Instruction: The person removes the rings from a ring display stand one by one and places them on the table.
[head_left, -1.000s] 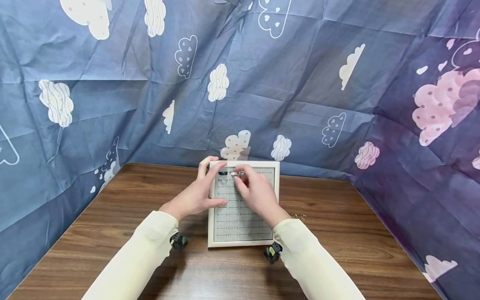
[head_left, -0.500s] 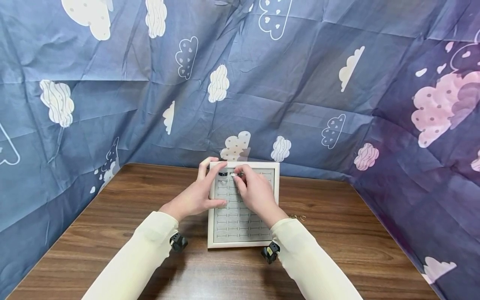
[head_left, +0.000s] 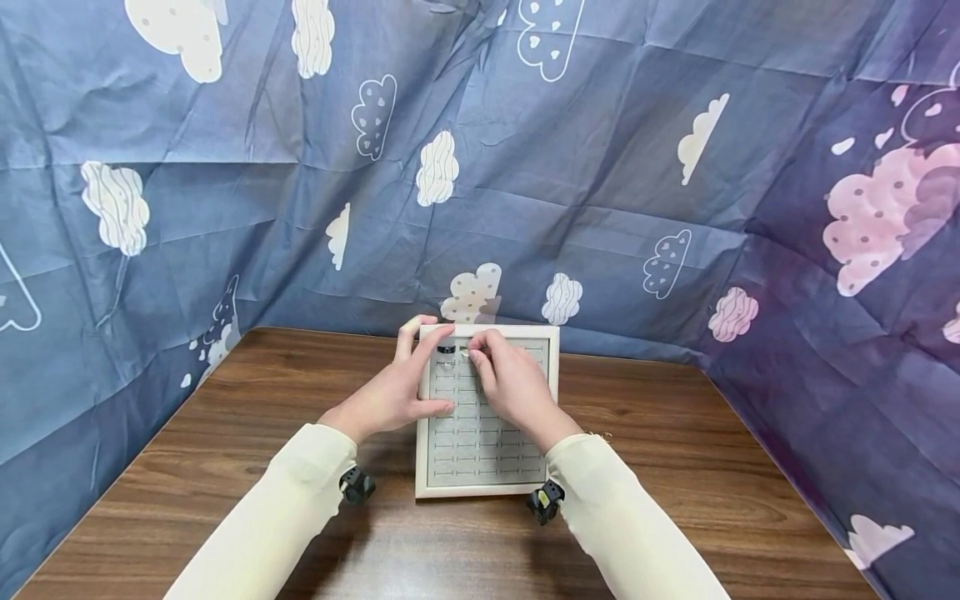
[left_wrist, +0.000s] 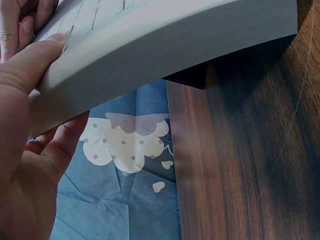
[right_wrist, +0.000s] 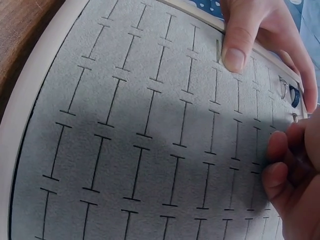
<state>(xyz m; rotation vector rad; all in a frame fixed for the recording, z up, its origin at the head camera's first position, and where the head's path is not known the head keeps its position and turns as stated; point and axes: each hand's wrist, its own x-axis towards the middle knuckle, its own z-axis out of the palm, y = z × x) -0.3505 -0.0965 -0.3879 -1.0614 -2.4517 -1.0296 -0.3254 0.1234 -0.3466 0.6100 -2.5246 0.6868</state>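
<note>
Grey felt ring tray (head_left: pixel 487 454), slotted in rows, white-framed, sits on a wooden table (head_left: pixel 675 500) against the far edge. Left hand (head_left: pixel 393 392) grips the tray's left frame: thumb on the felt, fingers curled round the upper left corner. Right hand (head_left: pixel 510 379) rests over the upper rows, fingertips (right_wrist: pixel 275 177) bunched and pinching a small silver ring (head_left: pixel 465 352) at a top-row slot. Dark-stoned ring (head_left: pixel 446 348) sits seated in the slot just left of it. Blue cloud-print cloth (head_left: pixel 600 167) hangs behind.
</note>
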